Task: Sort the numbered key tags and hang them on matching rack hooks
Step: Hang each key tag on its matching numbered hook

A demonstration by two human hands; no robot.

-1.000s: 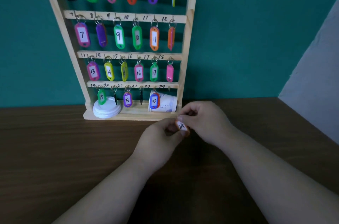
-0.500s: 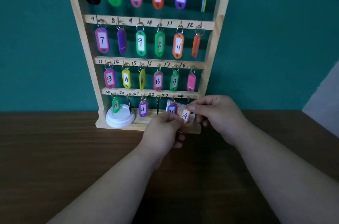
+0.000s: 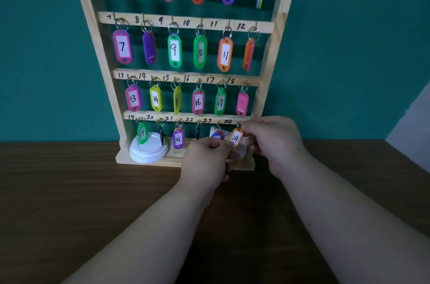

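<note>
Stack of white lids [image 3: 149,153] sits toward the far left of the dark wooden table [image 3: 69,202]. Teal wall [image 3: 349,51] behind it; a pale wall section [image 3: 414,135] at far right.

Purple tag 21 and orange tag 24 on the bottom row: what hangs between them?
Head view: a black plastic key tag edge-on, then a red-rimmed blue key tag partly hidden by the left hand.

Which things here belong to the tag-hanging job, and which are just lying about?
Job: orange tag 24, pinched by left hand and right hand; wooden rack; hung tags.
Lying about: stack of white lids on the rack's base; white item behind the bottom-row tags.
</note>
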